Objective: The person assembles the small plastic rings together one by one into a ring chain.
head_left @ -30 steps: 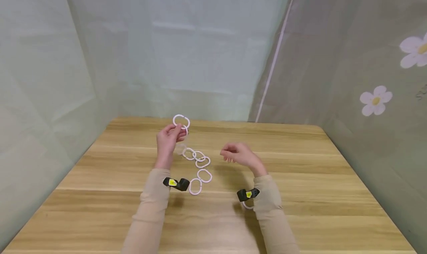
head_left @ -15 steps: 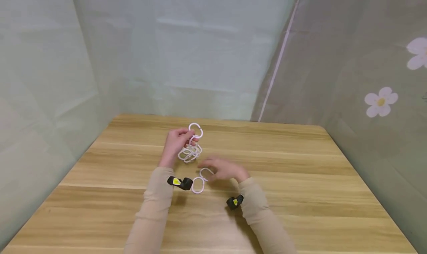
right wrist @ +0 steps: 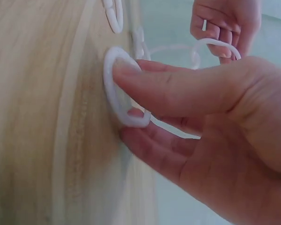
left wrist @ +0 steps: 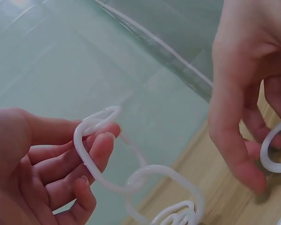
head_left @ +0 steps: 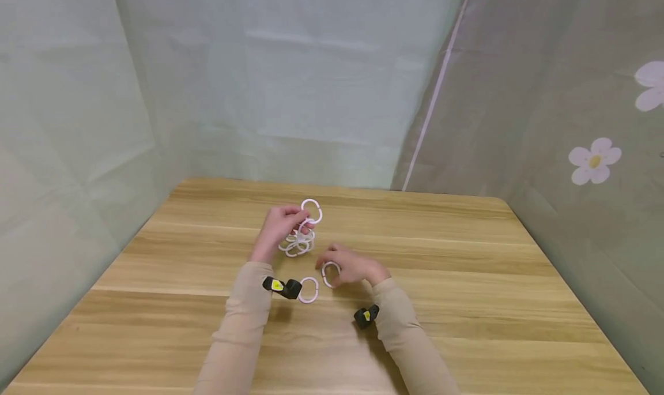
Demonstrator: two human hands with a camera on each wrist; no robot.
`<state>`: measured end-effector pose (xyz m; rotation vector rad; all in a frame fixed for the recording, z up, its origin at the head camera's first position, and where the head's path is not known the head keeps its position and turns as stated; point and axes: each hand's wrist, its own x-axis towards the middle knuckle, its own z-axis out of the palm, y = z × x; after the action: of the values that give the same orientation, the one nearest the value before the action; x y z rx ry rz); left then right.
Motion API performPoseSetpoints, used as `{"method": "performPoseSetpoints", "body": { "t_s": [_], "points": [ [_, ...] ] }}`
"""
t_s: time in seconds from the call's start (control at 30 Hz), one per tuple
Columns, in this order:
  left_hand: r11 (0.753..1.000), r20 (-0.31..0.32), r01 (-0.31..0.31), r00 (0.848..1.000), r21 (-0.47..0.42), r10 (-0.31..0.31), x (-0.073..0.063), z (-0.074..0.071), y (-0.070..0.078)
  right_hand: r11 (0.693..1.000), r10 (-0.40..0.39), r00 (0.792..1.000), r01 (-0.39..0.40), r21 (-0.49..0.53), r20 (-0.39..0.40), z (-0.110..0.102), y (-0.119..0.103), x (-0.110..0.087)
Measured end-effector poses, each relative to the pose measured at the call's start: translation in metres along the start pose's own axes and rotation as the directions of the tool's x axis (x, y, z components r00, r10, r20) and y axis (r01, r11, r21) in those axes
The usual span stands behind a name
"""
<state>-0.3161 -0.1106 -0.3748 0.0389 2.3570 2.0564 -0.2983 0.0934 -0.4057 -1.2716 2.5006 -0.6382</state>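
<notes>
Here's the right hand [head_left: 355, 266], thumb and fingers pinching a single white ring [right wrist: 108, 82] down by the tabletop [head_left: 467, 268], its long axis seemingly pointing away from the person. Beyond it and to the left, the left hand [head_left: 280, 225] pinches the dangling chain of rings [left wrist: 136, 179], near but apart.

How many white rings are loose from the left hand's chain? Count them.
2: the first ring lies on the table by the left wrist's camera; the right hand pinches a second ring. More may be hidden beneath the sleeves.
</notes>
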Motion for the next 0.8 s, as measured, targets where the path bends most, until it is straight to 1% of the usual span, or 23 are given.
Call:
{"method": "performPoseSetpoints", "body": {
  "t_s": [0.13, 0.27, 0.4, 0.43, 0.53, 0.67, 0.7, 0.8],
  "points": [
    [1.0, 0.028, 0.005, 1.0, 0.015, -0.005, 0.0, 0.001, -0.003, 0.999, 0.01, 1.0, -0.01, 0.043, -0.004, -0.001, 0.005, -0.001],
    [1.0, 0.059, 0.002, 0.998, 0.014, -0.003, 0.001, 0.004, -0.006, 0.994, 0.044, 0.999, -0.042, 0.105, -0.016, -0.005, 0.011, -0.006],
    [1.0, 0.084, 0.002, 0.996, 0.025, -0.004, 0.0, 0.007, -0.006, 0.985, 0.083, 0.994, -0.071, 0.156, -0.073, -0.012, 0.017, -0.012],
    [1.0, 0.088, 0.004, 0.996, 0.026, -0.006, 0.0, 0.008, -0.006, 0.985, 0.094, 0.991, -0.079, 0.156, -0.091, -0.013, 0.019, -0.013],
    [0.999, 0.109, -0.001, 0.994, 0.043, -0.004, 0.0, 0.012, -0.005, 0.98, 0.136, 0.981, -0.114, 0.162, -0.136, -0.018, 0.023, -0.018],
    [0.996, 0.155, -0.031, 0.988, 0.089, 0.017, 0.0, 0.016, -0.006, 0.968, 0.191, 0.964, -0.153, 0.201, -0.185, -0.023, 0.029, -0.024],
    [0.994, 0.165, -0.04, 0.986, 0.107, 0.022, 0.0, 0.016, -0.007, 0.962, 0.209, 0.957, -0.164, 0.218, -0.201, -0.024, 0.03, -0.025],
    [0.988, 0.209, -0.069, 0.977, 0.137, 0.04, 0.0, 0.017, -0.008, 0.932, 0.275, 0.932, -0.198, 0.303, -0.236, -0.026, 0.031, -0.029]
  ]
}}
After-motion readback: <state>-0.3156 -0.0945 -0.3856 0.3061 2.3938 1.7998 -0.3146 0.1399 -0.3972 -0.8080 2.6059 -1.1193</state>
